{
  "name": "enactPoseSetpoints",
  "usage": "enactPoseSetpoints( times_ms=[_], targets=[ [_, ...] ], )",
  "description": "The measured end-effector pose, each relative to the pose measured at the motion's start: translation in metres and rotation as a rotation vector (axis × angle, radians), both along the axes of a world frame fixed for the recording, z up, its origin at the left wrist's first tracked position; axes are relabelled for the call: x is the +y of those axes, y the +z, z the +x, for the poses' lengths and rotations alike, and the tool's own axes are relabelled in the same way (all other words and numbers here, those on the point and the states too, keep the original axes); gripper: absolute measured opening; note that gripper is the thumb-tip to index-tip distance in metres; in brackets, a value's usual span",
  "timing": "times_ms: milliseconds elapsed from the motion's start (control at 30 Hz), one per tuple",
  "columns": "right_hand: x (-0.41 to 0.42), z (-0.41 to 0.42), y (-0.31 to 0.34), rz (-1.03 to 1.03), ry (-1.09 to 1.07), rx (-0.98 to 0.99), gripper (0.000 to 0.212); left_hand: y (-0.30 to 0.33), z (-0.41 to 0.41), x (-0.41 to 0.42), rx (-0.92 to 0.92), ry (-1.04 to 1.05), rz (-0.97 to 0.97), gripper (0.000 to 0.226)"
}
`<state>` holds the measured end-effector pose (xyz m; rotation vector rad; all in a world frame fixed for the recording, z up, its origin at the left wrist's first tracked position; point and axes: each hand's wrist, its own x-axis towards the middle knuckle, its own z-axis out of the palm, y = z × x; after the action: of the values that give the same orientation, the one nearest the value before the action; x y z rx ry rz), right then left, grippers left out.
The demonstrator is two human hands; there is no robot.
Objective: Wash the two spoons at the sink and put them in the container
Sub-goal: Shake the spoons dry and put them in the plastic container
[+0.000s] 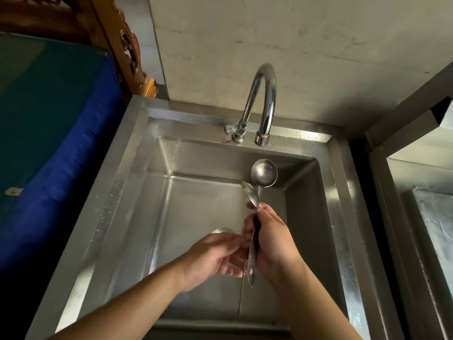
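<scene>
Over the steel sink [127, 192] my right hand [274, 244] grips two metal spoons by their handles. The round-bowled spoon [264, 173] points up toward the tap spout. The second spoon [252, 195] has an oval bowl and sits just below and left of it. Both handles run down through my fist, with one patterned end sticking out beneath it. My left hand [215, 256] is beside the handles, palm up, fingers loosely curled near them; whether it touches them is unclear. No water is visible from the curved tap [264, 101]. No container is identifiable.
The sink drain [221, 230] lies just behind my left hand. A blue and green covered surface [49, 131] borders the sink on the left, with carved wood [127, 45] behind it. A second steel unit [426, 217] stands to the right. A tiled wall is behind the tap.
</scene>
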<state>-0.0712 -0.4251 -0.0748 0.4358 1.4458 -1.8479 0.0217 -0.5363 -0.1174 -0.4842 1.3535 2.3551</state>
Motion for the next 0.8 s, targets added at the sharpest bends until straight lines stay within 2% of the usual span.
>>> enactPoseSetpoints(
  times_ms=[133,333,433,500,567,633,800],
  targets=[
    [0.003,0.002,0.006,0.070,0.063,0.059,0.024,0.015,0.013,-0.005,0.047,-0.061,-0.064,0.022],
    [0.018,-0.001,0.027,0.136,0.097,0.087,0.019,0.063,0.020,-0.005,-0.058,-0.035,-0.343,0.029],
    [0.038,-0.003,0.044,0.277,0.165,0.218,0.018,0.095,0.023,-0.005,-0.093,-0.061,-0.557,0.028],
    [0.058,-0.007,0.058,0.417,0.240,0.357,0.019,0.115,0.025,-0.007,-0.106,0.001,-0.679,0.025],
    [0.080,-0.012,0.079,0.656,0.382,0.617,0.027,0.136,0.028,-0.011,-0.100,0.116,-0.837,0.020],
    [0.100,-0.015,0.106,0.865,0.490,0.876,0.031,0.156,0.032,-0.014,-0.067,0.215,-1.073,0.021],
    [0.124,-0.025,0.187,1.085,0.547,1.343,0.030,0.216,0.038,-0.025,0.065,0.316,-1.581,0.027]
  ],
)
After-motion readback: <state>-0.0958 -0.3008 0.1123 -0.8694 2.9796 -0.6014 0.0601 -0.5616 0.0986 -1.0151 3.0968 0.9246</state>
